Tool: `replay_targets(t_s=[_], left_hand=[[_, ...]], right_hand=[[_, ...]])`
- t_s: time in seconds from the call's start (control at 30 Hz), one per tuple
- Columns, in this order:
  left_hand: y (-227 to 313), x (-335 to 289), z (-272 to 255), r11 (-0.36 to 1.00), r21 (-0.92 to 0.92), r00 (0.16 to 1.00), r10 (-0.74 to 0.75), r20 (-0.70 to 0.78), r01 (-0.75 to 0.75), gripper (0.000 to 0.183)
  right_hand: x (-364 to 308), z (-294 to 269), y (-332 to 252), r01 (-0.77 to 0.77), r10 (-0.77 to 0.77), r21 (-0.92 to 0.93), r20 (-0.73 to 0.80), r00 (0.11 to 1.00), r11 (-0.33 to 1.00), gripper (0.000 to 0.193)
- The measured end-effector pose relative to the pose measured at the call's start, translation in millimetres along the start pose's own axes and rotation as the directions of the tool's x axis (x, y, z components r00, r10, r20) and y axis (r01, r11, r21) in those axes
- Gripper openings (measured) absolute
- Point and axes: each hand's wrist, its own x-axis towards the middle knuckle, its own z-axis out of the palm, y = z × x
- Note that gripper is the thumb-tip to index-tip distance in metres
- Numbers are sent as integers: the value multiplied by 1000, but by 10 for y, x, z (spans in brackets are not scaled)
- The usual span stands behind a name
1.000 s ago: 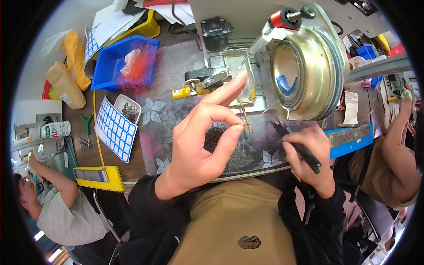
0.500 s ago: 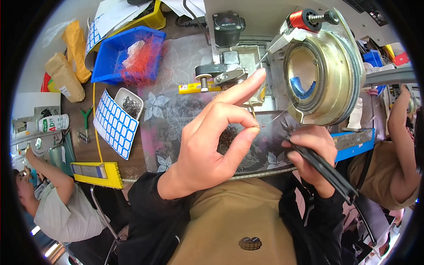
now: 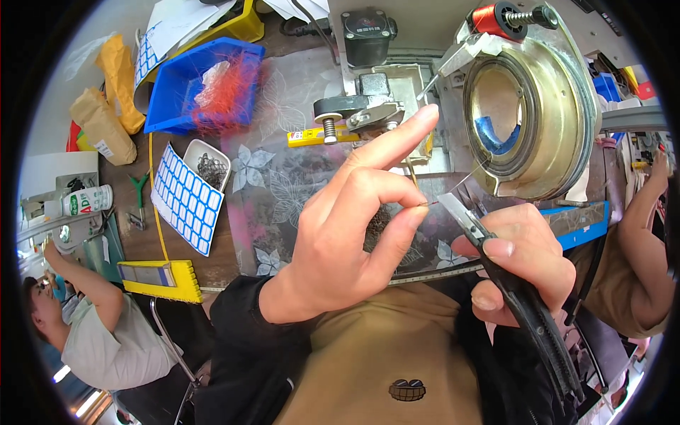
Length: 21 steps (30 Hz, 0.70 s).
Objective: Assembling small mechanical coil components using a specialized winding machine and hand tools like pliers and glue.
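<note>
Left hand [image 3: 347,244]: thumb and index pinched on fine thread [image 3: 465,180]; other fingers extended or curled
Right hand [image 3: 528,248]: wrapped around black-handled cutter [image 3: 525,301], blade just beside pinch
Thread: slants up-right from fingertips toward gold ring [image 3: 559,156]
Blue bin [image 3: 164,113]: on counter [image 3: 212,268], red strands [image 3: 228,99] inside

The bin [image 3: 170,92] is blue, the strands [image 3: 230,106] inside it red. Below the bin, a white sheet [image 3: 185,202] carries rows of blue-outlined rectangles; right of the bin, a grey mat [image 3: 280,191] bears pale flowers, the ring [image 3: 575,127] is brassy, the tool [image 3: 538,326] black with a silvery tip.
</note>
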Motion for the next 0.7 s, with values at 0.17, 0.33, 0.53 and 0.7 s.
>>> replay_targets(t_s=[0.17,0.33,0.53,0.7], left_hand=[[19,7,-2,1000,-9,1000,14,1,-14,10],[-16,-1,4,1000,-18,1000,11,0,-11,10],[-27,2,-2,1000,-11,1000,28,4,-28,9],[-20,-3,-7,1000,-5,1000,15,5,-15,9]], right_hand=[[60,66,-13,31,-32,-10,-72,997,999,48],[32,102,17,13,-15,-76,-26,1000,997,48],[41,129,11,48,-49,-124,-8,999,991,49],[26,165,11,82,-86,-174,-19,996,981,47]])
